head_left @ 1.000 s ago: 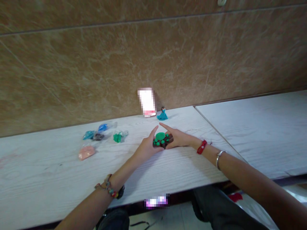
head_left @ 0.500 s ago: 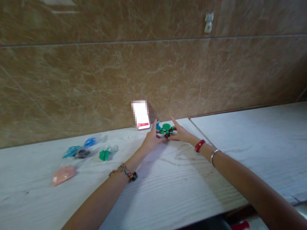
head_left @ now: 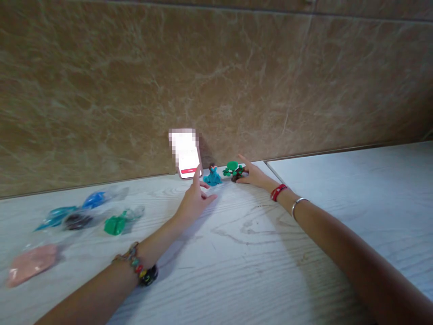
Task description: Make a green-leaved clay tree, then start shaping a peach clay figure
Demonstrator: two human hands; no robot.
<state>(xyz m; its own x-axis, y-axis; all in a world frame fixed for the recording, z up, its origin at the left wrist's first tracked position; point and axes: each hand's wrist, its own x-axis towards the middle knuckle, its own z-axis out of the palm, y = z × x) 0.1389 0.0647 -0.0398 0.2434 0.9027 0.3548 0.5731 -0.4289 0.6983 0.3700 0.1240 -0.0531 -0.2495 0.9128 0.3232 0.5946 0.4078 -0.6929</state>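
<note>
Beside the blue figurine (head_left: 212, 176), my right hand (head_left: 255, 176) grips the tree (head_left: 232, 169) while my left hand (head_left: 195, 198) is open and empty.

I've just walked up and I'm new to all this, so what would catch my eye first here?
Probably the bright phone, leaning against the brown marbled wall at the back of the white table. Just right of it stands a small figurine in a turquoise dress, then a little tree model with green foliage, touched by the right hand.
</note>
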